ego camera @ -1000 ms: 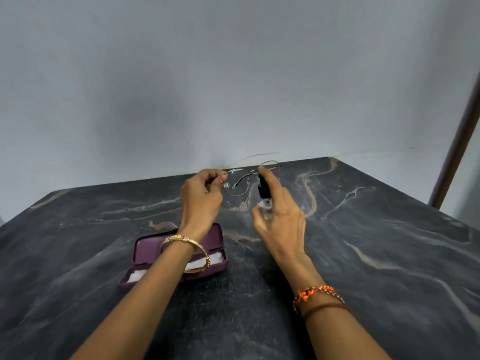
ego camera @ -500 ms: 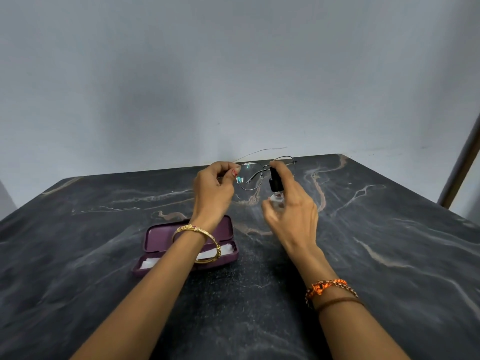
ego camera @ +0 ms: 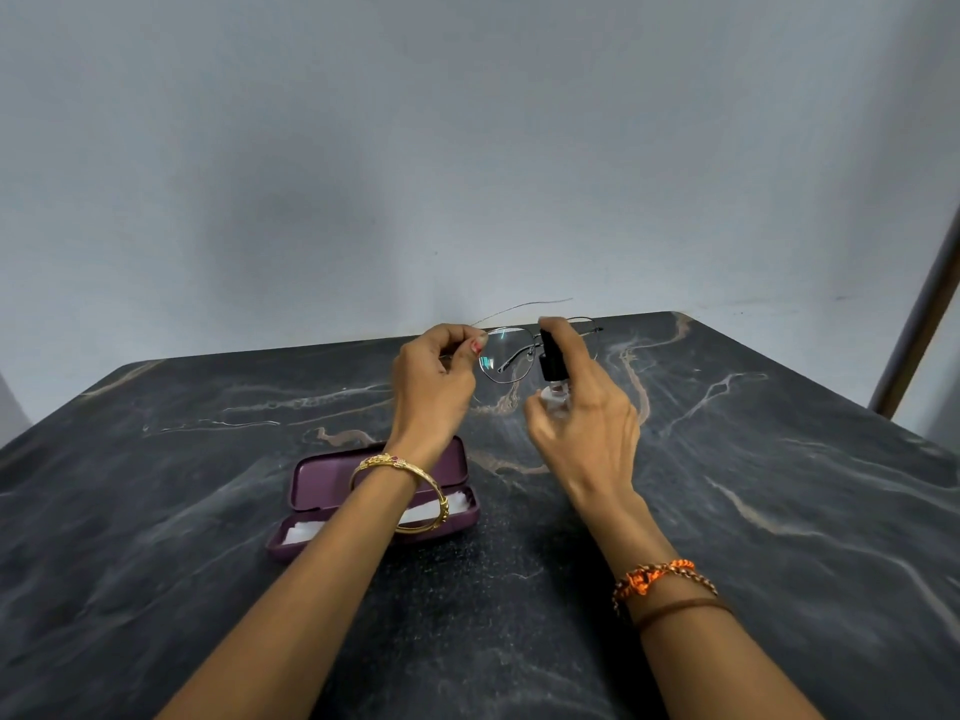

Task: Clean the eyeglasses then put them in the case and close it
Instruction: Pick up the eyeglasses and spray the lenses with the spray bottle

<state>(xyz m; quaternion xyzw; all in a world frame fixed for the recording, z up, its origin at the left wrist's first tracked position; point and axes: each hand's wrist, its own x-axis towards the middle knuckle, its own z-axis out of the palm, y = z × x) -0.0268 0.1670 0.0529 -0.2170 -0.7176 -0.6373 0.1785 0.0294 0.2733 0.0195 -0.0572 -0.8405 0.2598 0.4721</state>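
Left hand [ego camera: 434, 379] pinches thin wire-framed eyeglasses [ego camera: 511, 356] at the hinge | right hand [ego camera: 582, 407] grips small black-capped spray bottle [ego camera: 551, 371] | frame looks light, bendable, lenses smudge-prone: best held by rim.

Single head-worn wide-angle view. Aimed forward and down across the dark marble table [ego camera: 727, 511] toward its far edge and the grey wall [ego camera: 467, 148]. Forearms are seen close, entering from the near edge.

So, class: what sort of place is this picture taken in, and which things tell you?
Probably a plain indoor room at home or a workspace, hard to tell which: a dark marble-patterned table stands against a bare pale grey wall, with an open purple eyeglass case on it.
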